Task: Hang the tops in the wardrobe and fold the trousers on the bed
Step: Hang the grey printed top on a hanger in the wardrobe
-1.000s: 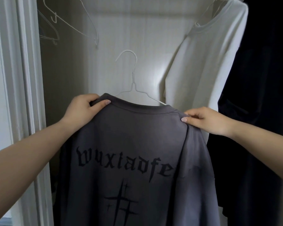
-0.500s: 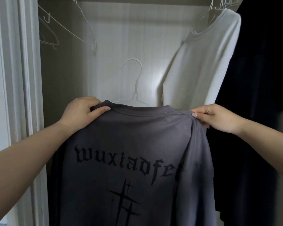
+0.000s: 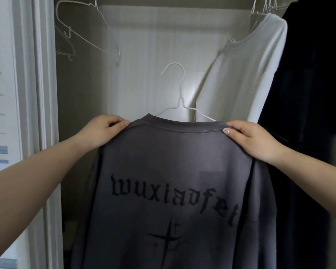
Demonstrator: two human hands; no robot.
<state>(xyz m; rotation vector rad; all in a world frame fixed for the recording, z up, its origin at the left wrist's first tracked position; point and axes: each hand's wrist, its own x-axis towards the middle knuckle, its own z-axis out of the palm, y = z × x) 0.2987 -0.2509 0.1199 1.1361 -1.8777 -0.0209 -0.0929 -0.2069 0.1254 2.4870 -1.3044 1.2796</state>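
your fingers (image 3: 122,124) of both left hand (image 3: 100,132) and right hand (image 3: 252,140) pinch the soft, limp grey top (image 3: 173,171) at its shoulders; take the stiff hanger (image 3: 179,98) hook between them.

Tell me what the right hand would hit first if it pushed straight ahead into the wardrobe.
Probably the white top hanging just behind the right hand, though depth is hard to judge; the dark garment hangs beside it.

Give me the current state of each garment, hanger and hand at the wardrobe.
grey top: on a white hanger, held up, not yet hung
left hand: grips the top's left shoulder
right hand: grips its right shoulder
white top: hanging
dark garment: hanging
empty hangers: hanging, bare
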